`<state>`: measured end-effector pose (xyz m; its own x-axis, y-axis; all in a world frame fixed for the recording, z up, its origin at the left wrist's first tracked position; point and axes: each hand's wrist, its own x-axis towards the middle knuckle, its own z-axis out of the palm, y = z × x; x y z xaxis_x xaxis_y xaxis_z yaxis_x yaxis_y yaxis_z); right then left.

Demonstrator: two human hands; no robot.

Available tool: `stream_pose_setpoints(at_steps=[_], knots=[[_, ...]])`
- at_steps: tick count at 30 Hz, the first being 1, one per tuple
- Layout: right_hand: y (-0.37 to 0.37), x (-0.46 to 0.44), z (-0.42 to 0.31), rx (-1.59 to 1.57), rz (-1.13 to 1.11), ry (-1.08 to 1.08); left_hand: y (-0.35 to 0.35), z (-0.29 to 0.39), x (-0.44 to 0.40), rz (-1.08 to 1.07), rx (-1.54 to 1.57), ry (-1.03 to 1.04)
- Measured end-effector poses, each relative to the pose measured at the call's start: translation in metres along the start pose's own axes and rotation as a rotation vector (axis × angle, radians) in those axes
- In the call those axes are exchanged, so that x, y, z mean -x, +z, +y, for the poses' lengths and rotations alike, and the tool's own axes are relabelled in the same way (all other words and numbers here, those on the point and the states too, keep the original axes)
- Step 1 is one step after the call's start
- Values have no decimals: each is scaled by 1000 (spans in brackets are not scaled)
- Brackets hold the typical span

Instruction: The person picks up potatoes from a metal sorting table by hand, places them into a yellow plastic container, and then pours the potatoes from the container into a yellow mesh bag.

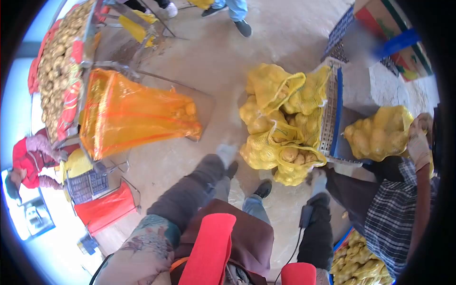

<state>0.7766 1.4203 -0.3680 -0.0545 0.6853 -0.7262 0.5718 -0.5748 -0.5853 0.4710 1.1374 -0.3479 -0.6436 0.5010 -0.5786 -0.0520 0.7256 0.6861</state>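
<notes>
My left hand (pixel 226 153), in a pale glove, hangs over the floor to the left of a cluster of yellow mesh bags. It is blurred, so its finger positions are unclear. At the cluster's lower right corner is my right hand (pixel 318 180), its partly visible fingers curled at the edge of an open yellow mesh bag (pixel 295 167) of potatoes. Several more filled mesh bags (pixel 270 88) stand behind and beside that one. A pale crate edge with a blue rim (pixel 338 111) borders them on the right.
On the right, a co-worker's gloved hand (pixel 419 145) holds another potato bag (pixel 376 133). An orange mesh sack (pixel 137 114) hangs from a sorting table (pixel 52 71) heaped with potatoes. More potatoes (pixel 358 259) lie at lower right. Another person (pixel 31 161) works at far left.
</notes>
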Motion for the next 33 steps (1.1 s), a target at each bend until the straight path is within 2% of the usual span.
stream_pose_setpoints(at_steps=[1, 2, 3, 4, 5, 6, 7, 8, 9, 10, 11, 12, 13, 15, 16, 17, 18, 19, 22, 24, 26, 27, 29, 30, 32, 33], knots=[[-1, 42, -11, 136, -90, -113, -23, -35, -8, 105, 59, 37], [2, 65, -2, 155, -177, -68, -68, 37, 20, 463, 474, -107], [-1, 71, 32, 269, -294, -28, -116, 97, 42, 592, 642, -174], [5, 121, 13, 324, -343, -17, -157, 128, 62, 720, 816, -243], [4, 140, 31, 494, -437, 8, -180, 115, 79, 748, 839, -231], [5, 140, 66, 692, -553, -41, -202, 87, 88, 728, 710, -223], [8, 202, 18, 633, -648, -6, -222, 61, 97, 715, 579, -216], [0, 159, 101, 1287, -789, -663, -214, 27, 134, 672, 1, 4], [11, 202, 68, 1308, -702, -493, -216, 35, 188, 289, 95, -93], [12, 245, 32, 1311, -731, -525, -218, 17, 223, -66, -360, -54], [17, 269, 7, 1311, -757, -555, -187, -61, 253, -231, 26, -211], [19, 250, 34, 1170, -798, -421, -195, -30, 303, -386, -5, -248], [24, 223, 61, 1028, -838, -284, -193, -41, 340, -374, -9, -355], [27, 238, 12, 1091, -806, -316, -185, -92, 407, 20, 188, -433], [25, 253, -15, 1143, -767, -305, -186, -113, 432, 89, 249, -554], [26, 261, -32, 1246, -636, -524, -188, -133, 453, 153, 312, -677], [29, 268, -44, 1335, -495, -737, -187, -162, 474, 143, 349, -758], [36, 274, -55, 1342, -492, -755, -189, -186, 488, 126, 382, -841], [78, 309, -79, 1356, -412, -761, -208, -202, 522, 166, 550, -922], [120, 357, -91, 1295, -409, -696, -229, -216, 533, 180, 634, -851], [175, 393, -81, 1321, -485, -731, -256, -251, 537, 202, 766, -726], [202, 419, -75, 1277, -519, -819, -270, -271, 540, 190, 780, -725], [262, 492, -76, 1272, -606, -969, -302, -298, 544, 407, 899, -728], [292, 530, -80, 1298, -659, -1021, -317, -306, 552, 405, 905, -725], [343, 589, -84, 1152, -640, -1225, -352, -317, 573, 605, 1024, -667], [365, 621, -97, 1090, -624, -1349, -367, -324, 580, 599, 1018, -660]])
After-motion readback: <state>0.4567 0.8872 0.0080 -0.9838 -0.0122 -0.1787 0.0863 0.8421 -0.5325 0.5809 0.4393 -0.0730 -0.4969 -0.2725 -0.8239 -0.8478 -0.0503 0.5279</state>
